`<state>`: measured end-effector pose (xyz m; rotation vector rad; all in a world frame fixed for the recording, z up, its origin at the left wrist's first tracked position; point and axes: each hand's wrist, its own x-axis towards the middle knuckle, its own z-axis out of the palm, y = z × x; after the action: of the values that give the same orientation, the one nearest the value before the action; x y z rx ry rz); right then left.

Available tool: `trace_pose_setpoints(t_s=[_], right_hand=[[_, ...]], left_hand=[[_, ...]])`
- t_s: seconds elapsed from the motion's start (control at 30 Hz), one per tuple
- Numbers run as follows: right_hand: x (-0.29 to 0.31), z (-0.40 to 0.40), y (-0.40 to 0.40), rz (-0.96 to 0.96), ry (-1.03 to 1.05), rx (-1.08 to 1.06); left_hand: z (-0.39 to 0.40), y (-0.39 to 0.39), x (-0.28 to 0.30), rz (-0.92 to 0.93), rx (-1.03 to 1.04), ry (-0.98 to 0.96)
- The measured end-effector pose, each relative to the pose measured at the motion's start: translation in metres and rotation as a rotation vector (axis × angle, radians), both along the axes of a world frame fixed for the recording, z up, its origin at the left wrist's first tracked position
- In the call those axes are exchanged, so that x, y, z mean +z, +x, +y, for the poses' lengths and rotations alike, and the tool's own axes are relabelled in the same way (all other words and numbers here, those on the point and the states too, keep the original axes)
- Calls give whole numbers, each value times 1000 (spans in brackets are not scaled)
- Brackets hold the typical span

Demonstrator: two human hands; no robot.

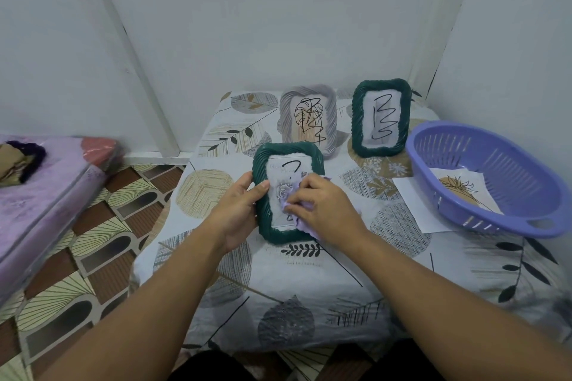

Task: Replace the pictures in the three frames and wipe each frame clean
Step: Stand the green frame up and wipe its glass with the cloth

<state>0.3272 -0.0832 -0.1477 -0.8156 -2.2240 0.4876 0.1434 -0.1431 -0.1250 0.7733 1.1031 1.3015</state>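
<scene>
My left hand (238,213) grips the ribbed green frame (288,192); right hand (322,204) fingers press a soft lilac cloth (301,219) on its glass. Frames: three, rope-textured, two green, one grey (308,120).

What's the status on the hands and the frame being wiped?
Left hand grips near dark green ribbed picture frame by its left edge. Right hand presses pale purple cloth on its glass. Nothing in the way.
</scene>
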Motion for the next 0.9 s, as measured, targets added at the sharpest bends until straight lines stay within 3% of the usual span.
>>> trace_pose_setpoints(t_s=[0.9], right_hand=[[15,13,-4,45,12,-106]], left_hand=[[8,-10,2,75,12,-24]])
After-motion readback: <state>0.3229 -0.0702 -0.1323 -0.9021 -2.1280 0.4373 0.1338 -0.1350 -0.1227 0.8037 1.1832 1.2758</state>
